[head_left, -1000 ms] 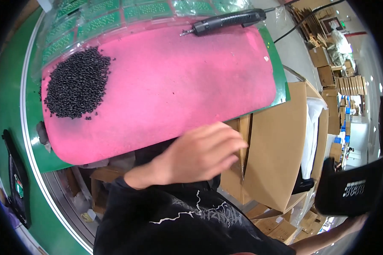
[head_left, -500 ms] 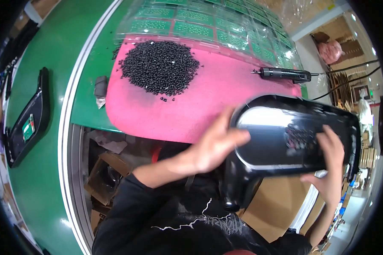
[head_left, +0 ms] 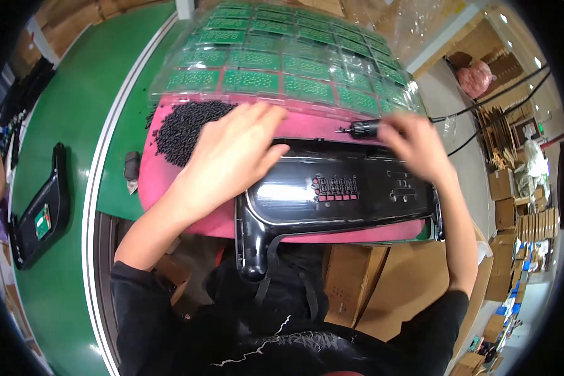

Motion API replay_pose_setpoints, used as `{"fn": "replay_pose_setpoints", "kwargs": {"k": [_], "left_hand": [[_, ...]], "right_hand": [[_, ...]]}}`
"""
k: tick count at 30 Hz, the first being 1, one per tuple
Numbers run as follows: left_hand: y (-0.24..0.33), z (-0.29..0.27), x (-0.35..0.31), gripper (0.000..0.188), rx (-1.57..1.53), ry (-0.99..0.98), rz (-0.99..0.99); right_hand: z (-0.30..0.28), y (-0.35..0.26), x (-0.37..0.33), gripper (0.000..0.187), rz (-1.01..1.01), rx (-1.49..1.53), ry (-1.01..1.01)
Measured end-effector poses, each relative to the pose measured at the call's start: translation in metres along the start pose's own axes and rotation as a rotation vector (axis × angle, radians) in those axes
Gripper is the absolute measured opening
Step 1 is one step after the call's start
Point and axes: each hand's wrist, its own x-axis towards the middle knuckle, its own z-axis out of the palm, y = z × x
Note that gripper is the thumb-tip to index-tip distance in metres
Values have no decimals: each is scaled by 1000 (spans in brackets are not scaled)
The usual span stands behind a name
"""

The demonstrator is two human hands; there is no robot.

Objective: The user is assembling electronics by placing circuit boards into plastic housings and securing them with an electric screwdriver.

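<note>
A glossy black plastic housing (head_left: 294,194) lies hollow side up on the pink mat (head_left: 149,188), with slots in its middle and a rounded leg at its near left. My left hand (head_left: 232,150) is open over its far left corner, thumb apart and fingers stretched toward a heap of small black pieces, like screws (head_left: 178,131). The hand hides part of the heap. At the housing's far right, my right hand (head_left: 417,144) covers the handle of a black electric screwdriver (head_left: 363,129). That hand is blurred, and its grip on the handle cannot be made out.
Clear plastic trays of green circuit boards (head_left: 250,59) stand behind the mat. On the green table to the left lies another black housing (head_left: 59,194) holding a small board. A cardboard box (head_left: 401,294) is below at the right. The screwdriver's cable (head_left: 495,94) runs off right.
The housing has gone from being held tilted in both hands to lying on the mat. My left hand has let go and moved toward the heap, my right hand to the screwdriver.
</note>
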Motion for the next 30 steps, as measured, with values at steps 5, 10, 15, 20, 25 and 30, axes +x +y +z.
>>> {"fn": "replay_pose_setpoints", "kwargs": {"k": [5, 10, 15, 20, 25, 30], "left_hand": [[-16, 51, 33, 31, 38, -167, 290], [-26, 56, 35, 20, -97, -159, 306], [-29, 48, 32, 15, -101, -129, 315], [-37, 43, 38, 15, -126, -159, 272], [-38, 41, 39, 16, -97, -145, 267], [-35, 39, 36, 17, -107, -146, 242]], "right_hand": [[15, 126, 115, 30, 240, -536, 296], [57, 206, 132, 39, 530, -517, 64], [56, 197, 135, 47, 487, -418, -77], [56, 185, 131, 51, 426, -494, -85], [50, 169, 132, 52, 526, -448, -98], [52, 176, 134, 55, 590, -452, -87]]}}
